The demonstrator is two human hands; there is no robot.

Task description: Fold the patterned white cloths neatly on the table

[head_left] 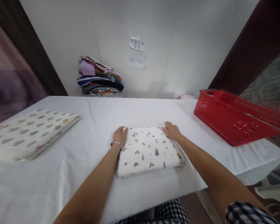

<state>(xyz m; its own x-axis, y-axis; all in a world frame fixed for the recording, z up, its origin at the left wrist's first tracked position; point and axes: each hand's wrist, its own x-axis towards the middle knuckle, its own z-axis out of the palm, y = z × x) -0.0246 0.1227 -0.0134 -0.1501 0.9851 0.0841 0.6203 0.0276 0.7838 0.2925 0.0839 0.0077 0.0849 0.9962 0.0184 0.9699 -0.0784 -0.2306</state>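
Observation:
A folded white cloth [149, 151] printed with small plants and shapes lies flat on the white-covered table [91, 183] in front of me. At its far left corner, my left hand [120, 137], with a silver bracelet at the wrist, is closed on the edge, thumb toward the top. My right hand [172, 130] rests over the far right corner with its fingers stretched out and touching the fabric. The undersides of both hands are hidden.
Another folded cloth [32, 130] with grey cloud prints lies at the left. A red plastic basket [231, 121] stands at the right edge. Folded fabrics [100, 77] are stacked at the back by the wall, near two paper signs [137, 60].

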